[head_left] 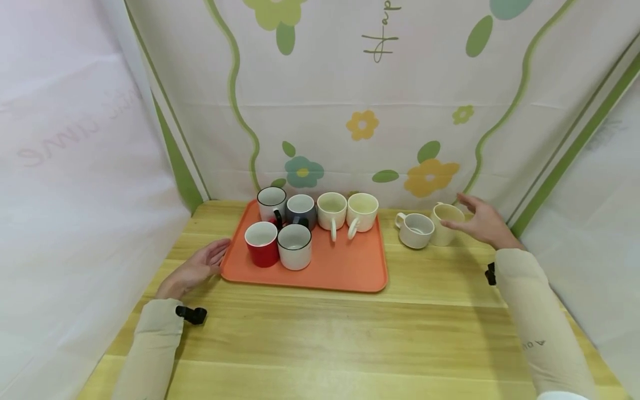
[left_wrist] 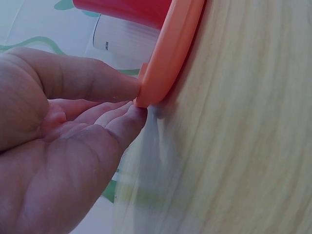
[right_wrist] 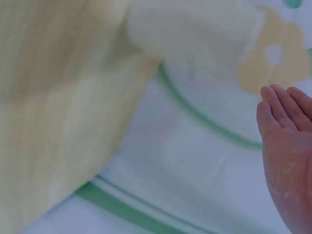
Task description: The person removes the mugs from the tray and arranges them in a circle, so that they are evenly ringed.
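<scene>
My left hand pinches the left rim of an orange tray; in the left wrist view the thumb lies on the rim and the fingertips are beneath it. On the tray stand a red mug, a white mug with a dark rim, another such mug, a grey-blue mug and two cream mugs. Off to the tray's right, my right hand is spread beside a tall cream mug, fingers straight and apart from it in the right wrist view. A small white cup stands left of that mug.
The wooden table reaches toward me in front of the tray. A flower-printed cloth hangs right behind the mugs, and white cloth sides close in the table at left and right.
</scene>
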Demonstrator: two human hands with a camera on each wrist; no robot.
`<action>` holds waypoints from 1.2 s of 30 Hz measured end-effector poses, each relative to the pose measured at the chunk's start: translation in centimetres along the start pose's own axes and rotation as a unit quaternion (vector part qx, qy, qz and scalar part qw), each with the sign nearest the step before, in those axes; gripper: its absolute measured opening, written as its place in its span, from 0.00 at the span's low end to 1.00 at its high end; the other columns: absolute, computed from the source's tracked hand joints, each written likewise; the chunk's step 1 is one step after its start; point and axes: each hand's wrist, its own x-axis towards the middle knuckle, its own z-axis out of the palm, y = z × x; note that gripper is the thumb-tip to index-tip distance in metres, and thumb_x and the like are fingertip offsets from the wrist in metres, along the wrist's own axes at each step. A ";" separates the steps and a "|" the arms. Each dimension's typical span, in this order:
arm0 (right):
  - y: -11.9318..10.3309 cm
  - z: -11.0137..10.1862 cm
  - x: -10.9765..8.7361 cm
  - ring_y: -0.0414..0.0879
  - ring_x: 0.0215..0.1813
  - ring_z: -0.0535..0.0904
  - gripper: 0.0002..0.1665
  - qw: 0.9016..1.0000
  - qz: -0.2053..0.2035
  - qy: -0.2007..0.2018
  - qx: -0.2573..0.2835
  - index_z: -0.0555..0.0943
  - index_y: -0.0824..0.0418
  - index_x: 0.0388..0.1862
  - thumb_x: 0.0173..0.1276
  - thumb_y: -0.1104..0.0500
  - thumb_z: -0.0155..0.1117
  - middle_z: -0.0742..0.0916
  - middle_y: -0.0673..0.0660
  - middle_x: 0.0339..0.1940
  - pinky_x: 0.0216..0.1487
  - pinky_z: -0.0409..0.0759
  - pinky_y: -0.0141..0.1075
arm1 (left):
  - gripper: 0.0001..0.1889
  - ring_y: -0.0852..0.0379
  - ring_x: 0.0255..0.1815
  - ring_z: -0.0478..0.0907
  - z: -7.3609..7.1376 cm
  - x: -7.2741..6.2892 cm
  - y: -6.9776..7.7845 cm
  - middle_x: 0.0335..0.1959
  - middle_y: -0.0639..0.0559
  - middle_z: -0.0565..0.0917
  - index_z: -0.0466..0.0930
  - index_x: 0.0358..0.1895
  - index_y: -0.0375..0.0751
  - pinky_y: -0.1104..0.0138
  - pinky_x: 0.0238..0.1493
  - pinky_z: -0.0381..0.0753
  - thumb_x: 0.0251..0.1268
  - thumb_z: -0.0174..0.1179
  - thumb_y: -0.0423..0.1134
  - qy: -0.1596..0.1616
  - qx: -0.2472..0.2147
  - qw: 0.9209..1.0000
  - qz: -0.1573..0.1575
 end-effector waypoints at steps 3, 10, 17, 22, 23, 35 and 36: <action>-1.9 -0.3 -0.4 0.73 0.83 0.61 0.65 1.000 -0.023 0.002 0.003 0.51 0.54 0.89 0.65 0.35 0.75 0.65 0.64 0.86 0.78 0.63 0.70 | 0.46 0.32 0.89 0.39 0.0 0.0 0.0 0.89 0.34 0.42 0.38 0.86 0.31 0.79 0.69 0.72 0.67 0.48 0.14 0.000 0.002 1.000 0.001; -7.0 1.1 -0.6 0.66 0.84 0.63 0.58 0.996 -0.074 -0.010 0.045 0.61 0.56 0.86 0.65 0.43 0.80 0.70 0.61 0.84 0.82 0.62 0.63 | 0.46 0.32 0.88 0.38 -0.1 0.0 0.0 0.89 0.34 0.41 0.38 0.86 0.30 0.81 0.69 0.71 0.67 0.48 0.14 -0.002 -0.003 1.000 0.000; -11.8 5.1 0.1 0.66 0.82 0.67 0.57 0.986 -0.154 -0.033 0.059 0.64 0.62 0.83 0.62 0.47 0.82 0.74 0.64 0.81 0.82 0.65 0.60 | 0.46 0.31 0.88 0.37 -0.1 0.0 0.0 0.89 0.33 0.40 0.37 0.86 0.30 0.81 0.68 0.72 0.67 0.47 0.14 -0.006 -0.005 1.000 0.005; -15.3 8.5 0.3 0.64 0.80 0.71 0.56 0.977 -0.200 -0.043 0.062 0.68 0.65 0.81 0.60 0.47 0.84 0.76 0.65 0.79 0.80 0.69 0.59 | 0.46 0.31 0.88 0.37 0.0 0.0 -0.1 0.88 0.33 0.40 0.37 0.86 0.29 0.82 0.67 0.72 0.67 0.47 0.14 -0.008 -0.006 1.000 0.009; -16.0 9.2 0.3 0.63 0.80 0.72 0.56 0.976 -0.203 -0.044 0.063 0.69 0.65 0.81 0.59 0.47 0.84 0.76 0.65 0.79 0.80 0.70 0.58 | 0.46 0.31 0.88 0.37 0.0 0.0 -0.1 0.89 0.33 0.40 0.37 0.86 0.30 0.82 0.67 0.72 0.67 0.47 0.14 -0.008 -0.007 1.000 0.008; -22.4 16.8 0.0 0.58 0.76 0.76 0.55 0.968 -0.202 -0.046 0.143 0.71 0.59 0.80 0.57 0.44 0.84 0.79 0.60 0.77 0.76 0.75 0.54 | 0.46 0.29 0.88 0.36 0.0 0.0 -0.2 0.88 0.31 0.39 0.36 0.86 0.29 0.83 0.66 0.73 0.67 0.48 0.14 -0.011 -0.011 1.000 0.014; -22.8 17.4 -0.1 0.58 0.76 0.76 0.55 0.968 -0.194 -0.046 0.153 0.71 0.58 0.80 0.57 0.44 0.85 0.79 0.59 0.77 0.77 0.75 0.54 | 0.46 0.30 0.88 0.37 0.0 0.0 -0.1 0.88 0.32 0.40 0.37 0.86 0.29 0.83 0.66 0.72 0.67 0.48 0.14 -0.009 -0.013 1.000 0.011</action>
